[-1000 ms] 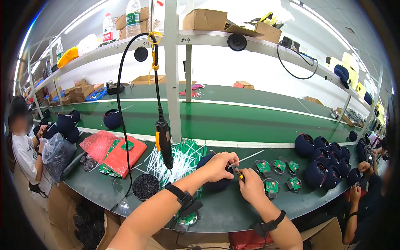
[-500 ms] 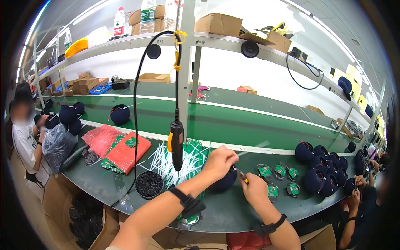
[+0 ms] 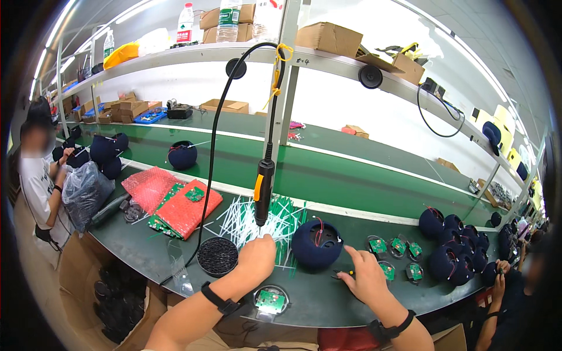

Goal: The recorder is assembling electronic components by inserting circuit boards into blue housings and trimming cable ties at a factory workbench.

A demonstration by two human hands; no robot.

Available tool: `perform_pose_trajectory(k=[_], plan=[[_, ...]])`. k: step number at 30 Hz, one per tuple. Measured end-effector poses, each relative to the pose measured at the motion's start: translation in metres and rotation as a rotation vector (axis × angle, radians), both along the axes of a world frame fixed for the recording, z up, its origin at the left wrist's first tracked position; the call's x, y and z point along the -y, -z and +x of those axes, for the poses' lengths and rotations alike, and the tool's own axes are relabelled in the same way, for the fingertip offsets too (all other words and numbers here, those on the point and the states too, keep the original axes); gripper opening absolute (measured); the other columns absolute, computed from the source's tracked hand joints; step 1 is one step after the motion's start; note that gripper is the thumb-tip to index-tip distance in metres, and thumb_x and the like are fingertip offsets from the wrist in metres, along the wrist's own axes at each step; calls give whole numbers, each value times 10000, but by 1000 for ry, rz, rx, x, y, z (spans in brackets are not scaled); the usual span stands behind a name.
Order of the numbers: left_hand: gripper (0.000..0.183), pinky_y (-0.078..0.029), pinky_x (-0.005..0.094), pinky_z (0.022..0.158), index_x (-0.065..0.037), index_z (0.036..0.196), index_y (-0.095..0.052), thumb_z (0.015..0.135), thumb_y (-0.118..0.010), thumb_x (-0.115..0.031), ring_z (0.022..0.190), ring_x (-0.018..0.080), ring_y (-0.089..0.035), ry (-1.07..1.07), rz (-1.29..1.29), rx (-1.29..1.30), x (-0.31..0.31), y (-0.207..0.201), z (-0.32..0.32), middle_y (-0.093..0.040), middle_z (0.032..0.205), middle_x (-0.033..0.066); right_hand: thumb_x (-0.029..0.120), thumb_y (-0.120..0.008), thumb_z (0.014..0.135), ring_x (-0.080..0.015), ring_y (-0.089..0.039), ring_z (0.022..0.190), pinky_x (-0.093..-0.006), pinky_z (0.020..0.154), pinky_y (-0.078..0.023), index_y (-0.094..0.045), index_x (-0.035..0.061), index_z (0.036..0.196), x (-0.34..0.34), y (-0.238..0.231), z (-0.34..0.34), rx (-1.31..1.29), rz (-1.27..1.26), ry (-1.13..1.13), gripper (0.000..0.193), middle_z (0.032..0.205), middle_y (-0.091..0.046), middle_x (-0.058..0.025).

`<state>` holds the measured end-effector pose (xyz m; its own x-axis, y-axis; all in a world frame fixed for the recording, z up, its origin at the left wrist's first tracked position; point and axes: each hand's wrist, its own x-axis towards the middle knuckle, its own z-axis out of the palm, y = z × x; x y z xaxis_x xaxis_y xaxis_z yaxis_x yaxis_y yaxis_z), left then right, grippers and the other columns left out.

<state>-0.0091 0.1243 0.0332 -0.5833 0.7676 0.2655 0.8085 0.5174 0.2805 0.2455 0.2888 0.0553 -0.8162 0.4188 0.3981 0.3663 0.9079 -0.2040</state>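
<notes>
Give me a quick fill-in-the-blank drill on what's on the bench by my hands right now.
1. The left hand rests on the pile of thin white plastic ____.
2. The dark blue round speaker shell has ____ wires showing at its top opening.
3. The black and orange electric screwdriver ____ on a cable from the white shelf, held by neither hand.
4. The right hand lies beside the round parts holding small ____ circuit boards.

Missing words: ties; red; hangs; green
</notes>
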Motion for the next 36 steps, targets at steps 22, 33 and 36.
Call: perform_pose_trajectory(k=[22,33,36], plan=[[162,-572,393,638,-83,1058,-754,904,-728,-127,717,310,-720,53,559,210,136,60,33,-753,883,124,271,-967,657,-418,-704,1069,-490,904,-556,-619,47,1176,-244,3,-178,-109,-6,383,664,1101,-747,-207],[116,-503,282,569,-41,1002,-793,921,-710,-34,627,91,-645,-78,843,416,153,11,22,-739,782,56,392,-988,629,-386,-677,1010,-471,879,-546,-633,43,1123,-209,44,-206,181,-88,235,701,1061,-703,-204],[106,-482,236,613,-40,1033,-756,974,-669,-48,679,43,-593,-168,822,562,169,-34,-32,-674,769,-9,552,-994,543,-333,-710,847,-412,763,-556,-657,47,821,-200,52,-210,445,-344,106,668,855,-720,-170]])
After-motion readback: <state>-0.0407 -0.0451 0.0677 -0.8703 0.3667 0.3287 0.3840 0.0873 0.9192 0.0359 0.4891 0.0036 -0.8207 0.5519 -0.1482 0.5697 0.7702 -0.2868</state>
